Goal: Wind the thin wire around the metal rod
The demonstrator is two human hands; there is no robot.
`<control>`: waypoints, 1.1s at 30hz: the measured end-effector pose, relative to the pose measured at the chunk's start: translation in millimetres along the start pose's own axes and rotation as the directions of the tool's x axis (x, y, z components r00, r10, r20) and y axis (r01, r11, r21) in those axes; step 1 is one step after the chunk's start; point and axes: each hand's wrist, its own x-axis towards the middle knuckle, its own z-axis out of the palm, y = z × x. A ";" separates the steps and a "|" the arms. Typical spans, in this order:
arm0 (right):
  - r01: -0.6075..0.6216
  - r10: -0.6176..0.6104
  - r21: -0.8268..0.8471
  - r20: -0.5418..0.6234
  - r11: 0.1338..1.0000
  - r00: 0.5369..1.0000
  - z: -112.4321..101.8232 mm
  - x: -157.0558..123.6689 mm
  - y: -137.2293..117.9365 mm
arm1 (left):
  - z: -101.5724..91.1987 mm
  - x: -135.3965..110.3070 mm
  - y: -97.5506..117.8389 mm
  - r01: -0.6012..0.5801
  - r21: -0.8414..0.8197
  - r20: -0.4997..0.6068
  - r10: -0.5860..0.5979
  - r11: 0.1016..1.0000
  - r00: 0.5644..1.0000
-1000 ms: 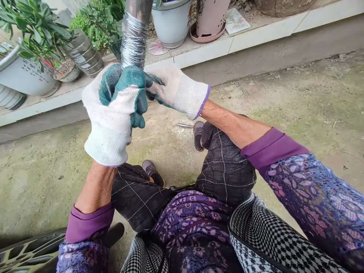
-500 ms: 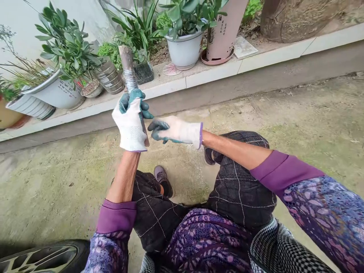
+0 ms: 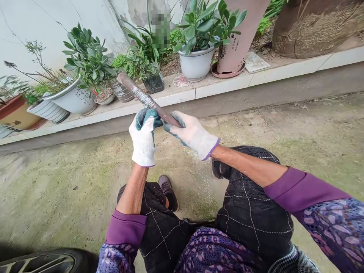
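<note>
A wooden stick point(image 3: 165, 115) with silvery wire point(image 3: 143, 98) coiled tightly round its upper part slants from upper left to lower right in front of me. My right hand point(image 3: 192, 132), in a white glove with a dark green palm, is closed round the stick's lower end. Just below the wire coil is my left hand point(image 3: 145, 131), gloved alike, its fingers curled together close against the stick. What those fingers pinch, if anything, is hidden.
Potted plants line a tiled ledge point(image 3: 222, 85) ahead, among them a white pot point(image 3: 197, 65) and a tall pink pot point(image 3: 237, 38). A car wheel point(image 3: 48, 261) lies at the lower left. My knees and shoes are below my hands on the concrete floor point(image 3: 93, 174).
The stick has tilted from nearly upright to a slant. My right hand has taken hold of its lower end, while my left hand no longer wraps its shaft.
</note>
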 end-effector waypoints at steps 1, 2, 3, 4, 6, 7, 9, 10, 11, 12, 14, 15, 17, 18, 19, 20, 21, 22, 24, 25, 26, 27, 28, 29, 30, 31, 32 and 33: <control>-0.007 0.007 -0.014 -0.006 1.000 1.000 -5.8 -1.6 -1.3 | -2.8 -0.5 -0.6 0.011 0.017 0.005 -0.011 1.000 1.000; -0.027 0.027 -0.014 -0.001 1.000 1.000 -10.6 -3.3 -2.1 | -5.4 -1.2 -0.7 0.018 0.028 0.008 -0.018 0.999 1.000; -0.050 0.050 -0.005 0.013 0.999 0.999 -14.2 -5.1 -2.7 | -7.8 -2.0 -0.5 0.023 0.028 0.019 -0.024 0.999 1.000; -0.076 0.075 0.011 0.039 0.997 0.996 -16.9 -6.8 -2.9 | -9.9 -3.0 0.2 0.027 0.011 0.043 -0.028 1.000 0.999; -0.140 0.133 0.045 0.126 0.989 0.983 -20.3 -10.1 -2.9 | -13.0 -5.4 2.2 0.053 -0.057 0.135 -0.045 0.997 0.990; -0.181 0.168 0.054 0.184 0.982 0.968 -21.3 -11.4 -2.7 | -14.2 -6.6 3.2 0.079 -0.093 0.193 -0.060 0.992 0.979; -0.265 0.237 0.051 0.310 0.963 0.921 -22.8 -12.7 -1.8 | -15.3 -8.5 4.1 0.138 -0.133 0.287 -0.095 0.981 0.953; -0.292 0.261 0.035 0.358 0.956 0.896 -23.4 -12.5 -1.2 | -15.3 -9.0 3.4 0.162 -0.136 0.309 -0.113 0.977 0.944; -0.288 0.267 0.000 0.376 0.958 0.887 -24.0 -11.9 -0.6 | -14.7 -9.2 2.0 0.178 -0.134 0.313 -0.129 0.975 0.941; -0.241 0.246 -0.059 0.359 0.969 0.901 -24.6 -10.9 0.0 | -13.6 -9.0 -0.1 0.187 -0.132 0.297 -0.141 0.974 0.944; -0.043 0.110 -0.274 0.232 0.961 0.967 -26.0 -8.5 0.3 | -10.2 -8.2 -5.0 0.193 -0.141 0.228 -0.158 0.971 0.961; 0.061 0.008 -0.417 0.162 0.907 0.987 -26.8 -7.6 -0.1 | -8.3 -7.8 -7.0 0.195 -0.155 0.190 -0.164 0.969 0.968; 0.178 -0.158 -0.649 0.089 0.739 0.983 -28.6 -6.8 -2.3 | -5.2 -7.3 -8.3 0.192 -0.179 0.140 -0.169 0.965 0.976; 0.191 -0.199 -0.712 0.074 0.676 0.977 -29.6 -6.8 -3.9 | -4.5 -7.4 -7.3 0.191 -0.180 0.135 -0.168 0.965 0.977; 0.192 -0.219 -0.740 0.062 0.644 0.974 -30.5 -6.9 -5.4 | -4.8 -7.7 -5.4 0.190 -0.172 0.143 -0.167 0.966 0.976; 0.193 -0.228 -0.738 0.054 0.647 0.972 -31.4 -6.8 -6.7 | -5.9 -8.3 -2.7 0.193 -0.158 0.158 -0.168 0.968 0.973; 0.192 -0.230 -0.710 0.043 0.678 0.972 -32.1 -6.4 -7.7 | -7.8 -9.1 0.3 0.198 -0.142 0.176 -0.172 0.970 0.969; 0.185 -0.218 -0.656 0.031 0.731 0.975 -32.6 -5.7 -8.3 | -10.3 -10.2 3.1 0.210 -0.128 0.199 -0.182 0.969 0.963; 0.121 -0.128 -0.486 0.019 0.866 0.992 -33.7 -4.0 -8.3 | -16.3 -12.9 7.1 0.239 -0.121 0.255 -0.203 0.963 0.945; 0.058 -0.053 -0.378 0.025 0.924 0.998 -34.7 -3.5 -8.0 | -19.2 -14.2 7.8 0.256 -0.125 0.292 -0.211 0.959 0.933; -0.016 0.028 -0.265 0.040 0.964 0.999 -36.4 -3.5 -7.8 | -21.8 -15.4 7.4 0.276 -0.127 0.333 -0.221 0.953 0.917; -0.089 0.101 -0.159 0.065 0.983 0.993 -39.1 -4.0 -7.5 | -24.0 -16.4 5.9 0.300 -0.123 0.377 -0.235 0.946 0.896; -0.149 0.156 -0.067 0.099 0.986 0.983 -43.1 -5.2 -7.3 | -25.7 -17.0 3.3 0.327 -0.109 0.421 -0.255 0.939 0.871; -0.186 0.183 0.007 0.140 0.983 0.973 -48.3 -7.0 -6.9 | -26.9 -17.1 -0.3 0.358 -0.081 0.465 -0.282 0.930 0.839; -0.205 0.190 0.057 0.198 0.977 0.962 -54.6 -9.2 -6.0 | -27.6 -16.9 -4.7 0.385 -0.039 0.505 -0.314 0.922 0.804; -0.221 0.193 0.072 0.279 0.973 0.941 -61.4 -11.6 -4.3 | -28.0 -16.5 -9.7 0.401 0.022 0.549 -0.346 0.916 0.761; -0.242 0.206 0.047 0.383 0.969 0.900 -68.1 -14.1 -1.4 | -28.2 -16.0 -15.2 0.401 0.098 0.589 -0.378 0.911 0.714; -0.264 0.239 -0.022 0.501 0.964 0.832 -73.9 -16.6 3.0 | -28.1 -15.6 -20.6 0.386 0.182 0.623 -0.410 0.904 0.667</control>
